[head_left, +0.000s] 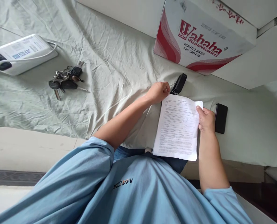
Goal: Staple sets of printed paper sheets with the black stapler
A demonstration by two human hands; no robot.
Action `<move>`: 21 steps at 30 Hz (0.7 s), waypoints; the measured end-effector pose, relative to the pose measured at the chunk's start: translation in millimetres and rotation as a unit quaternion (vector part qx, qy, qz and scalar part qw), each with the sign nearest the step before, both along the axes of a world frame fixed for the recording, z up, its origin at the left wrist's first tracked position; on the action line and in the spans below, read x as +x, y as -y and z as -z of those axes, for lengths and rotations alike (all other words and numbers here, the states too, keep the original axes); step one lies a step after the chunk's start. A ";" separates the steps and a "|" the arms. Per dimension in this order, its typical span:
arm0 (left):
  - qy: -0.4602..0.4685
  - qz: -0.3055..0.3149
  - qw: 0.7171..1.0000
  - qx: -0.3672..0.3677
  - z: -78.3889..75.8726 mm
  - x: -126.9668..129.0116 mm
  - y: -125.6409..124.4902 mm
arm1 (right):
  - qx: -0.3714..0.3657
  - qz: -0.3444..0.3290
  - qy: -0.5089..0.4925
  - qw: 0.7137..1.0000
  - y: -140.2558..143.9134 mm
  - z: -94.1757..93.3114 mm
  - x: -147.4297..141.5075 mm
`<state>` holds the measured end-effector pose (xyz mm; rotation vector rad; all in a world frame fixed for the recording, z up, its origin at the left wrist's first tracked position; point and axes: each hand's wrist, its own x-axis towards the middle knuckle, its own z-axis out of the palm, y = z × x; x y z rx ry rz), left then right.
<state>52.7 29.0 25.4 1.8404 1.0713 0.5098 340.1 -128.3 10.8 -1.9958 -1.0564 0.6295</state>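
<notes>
Printed sheets [177, 127]: my right hand [206, 119] pinches their right edge, my left hand [159, 91] curls closed at the top corner beside a black stapler [179, 83]; aligning stage, stapling likely wants squared corners.

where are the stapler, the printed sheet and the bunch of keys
stapler [179, 83], head view, middle of its black body
printed sheet [177, 130], head view, centre of the page of text
bunch of keys [67, 80], head view, the dark fobs in the middle of the cluster

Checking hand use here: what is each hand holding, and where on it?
Both hold the printed paper sheets: right hand grips the right edge near the top, left hand pinches the top left corner.
</notes>
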 end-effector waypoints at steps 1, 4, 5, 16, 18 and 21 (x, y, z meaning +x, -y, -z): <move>-0.004 -0.012 1.000 0.012 3.2 3.0 1.3 | -0.002 0.017 0.001 1.000 -1.1 -0.1 -1.7; -0.030 -0.044 0.998 0.046 11.4 10.0 4.5 | -0.012 0.045 0.007 0.999 -3.9 -0.5 -5.3; -0.038 -0.052 0.997 0.053 13.6 11.7 5.2 | -0.016 0.047 0.010 0.999 -4.5 -0.5 -5.7; -0.010 -0.067 0.996 0.060 25.1 15.3 6.5 | -0.020 0.105 -0.003 0.994 -4.5 7.2 -0.5; 0.002 -0.066 0.995 0.080 28.0 14.5 7.2 | -0.013 0.125 -0.018 0.992 -3.5 10.9 0.9; 0.020 -0.043 0.991 0.127 34.7 14.1 7.2 | 0.005 0.138 -0.042 0.989 -2.0 16.6 3.7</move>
